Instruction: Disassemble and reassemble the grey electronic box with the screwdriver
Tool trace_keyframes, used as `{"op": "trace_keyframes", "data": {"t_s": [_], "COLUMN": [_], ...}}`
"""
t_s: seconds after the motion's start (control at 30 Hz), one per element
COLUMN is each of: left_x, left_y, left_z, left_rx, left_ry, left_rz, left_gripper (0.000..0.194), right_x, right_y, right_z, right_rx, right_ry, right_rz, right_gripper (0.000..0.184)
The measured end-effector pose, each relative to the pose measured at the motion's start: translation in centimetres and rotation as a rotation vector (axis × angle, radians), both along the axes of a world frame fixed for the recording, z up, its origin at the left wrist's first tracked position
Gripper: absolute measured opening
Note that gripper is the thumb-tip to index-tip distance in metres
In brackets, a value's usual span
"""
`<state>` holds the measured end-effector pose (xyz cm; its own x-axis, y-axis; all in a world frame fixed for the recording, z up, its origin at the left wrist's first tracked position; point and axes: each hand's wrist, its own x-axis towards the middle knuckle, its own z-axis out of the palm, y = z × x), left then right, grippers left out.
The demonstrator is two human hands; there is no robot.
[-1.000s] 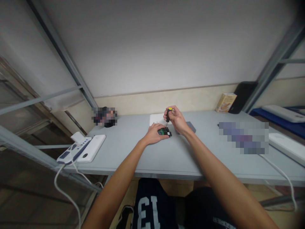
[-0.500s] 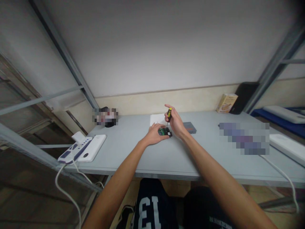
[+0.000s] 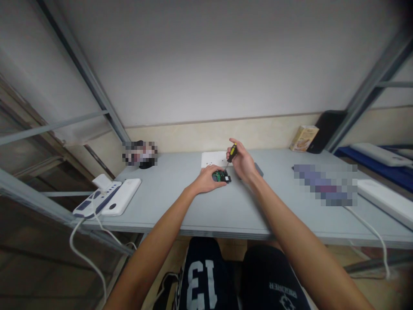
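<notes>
My left hand (image 3: 207,179) is closed around the edges of a small black device with a green circuit board (image 3: 220,175), steadying it on the desk. My right hand (image 3: 243,160) grips a yellow and black screwdriver (image 3: 232,152), with the index finger raised off the handle. The screwdriver leans, its thin shaft pointing down to the board's upper right part. Whether the tip sits in a screw is too small to tell. Behind the device lies a white sheet (image 3: 211,159) with several tiny dark bits on it. A grey box (image 3: 259,169) is partly hidden behind my right hand.
On the left of the desk (image 3: 167,198) are a power strip (image 3: 97,200) with a plug and a white flat device (image 3: 122,197). A yellow carton (image 3: 304,138) and a black case (image 3: 327,131) stand at the back right. A cable (image 3: 371,226) hangs over the right front edge.
My right hand has shifted slightly right, tilting the screwdriver more and covering more of the grey box. My left hand still holds the device. The whole view has moved a little.
</notes>
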<state>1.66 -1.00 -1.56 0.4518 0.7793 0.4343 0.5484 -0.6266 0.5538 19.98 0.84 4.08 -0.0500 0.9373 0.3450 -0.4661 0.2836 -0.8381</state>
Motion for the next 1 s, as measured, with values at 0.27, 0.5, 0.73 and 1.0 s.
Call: {"op": "trace_keyframes", "data": {"t_s": [0.27,0.5,0.73,1.0], "left_x": [0.0,0.1,0.1,0.0], "left_y": [-0.2,-0.1,0.1,0.1], "left_z": [0.4,0.3,0.2,0.1], "left_rx": [0.01,0.024,0.033,0.033], "left_ry": [-0.014,0.005,-0.023,-0.014], "left_rz": [-0.056,-0.091,-0.109,-0.086], "left_gripper": [0.033,0.026,0.026,0.029], "right_x": [0.1,-0.1,-0.5,-1.2], "right_y": [0.4,-0.4,-0.6,-0.8], "right_z": [-0.5,0.1,-0.1,0.3], "right_rx": [0.0,-0.003,0.067,0.071], "right_ry": [-0.01,-0.063,-0.115,-0.124], "right_rz": [-0.039,0.02,0.024,-0.013], "right_gripper": [0.045,0.047,0.046,0.046]}}
